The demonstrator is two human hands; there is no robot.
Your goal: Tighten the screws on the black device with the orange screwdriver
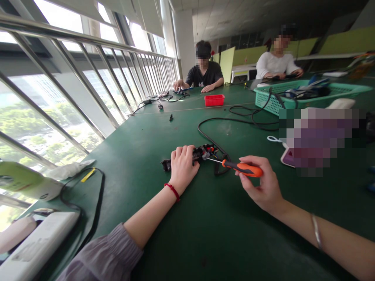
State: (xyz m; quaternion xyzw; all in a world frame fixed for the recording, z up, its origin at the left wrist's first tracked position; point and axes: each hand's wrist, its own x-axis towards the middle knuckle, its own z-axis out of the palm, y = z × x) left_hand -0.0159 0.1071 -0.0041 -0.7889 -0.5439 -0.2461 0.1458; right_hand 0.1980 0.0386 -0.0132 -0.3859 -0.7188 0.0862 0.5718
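My left hand (182,166) is closed over a small black device (202,153) with exposed red and black parts, pressing it onto the green table (164,128). My right hand (259,183) grips an orange-handled screwdriver (244,168), and its metal tip reaches left into the open end of the device. A black cable (215,142) runs from the device toward the back of the table.
A red bin (214,100) sits mid-table and a teal basket (295,97) of cables stands at the right. Two other people work at the far end. A white power strip (38,244) and black cord lie at the near left beside a railing and windows.
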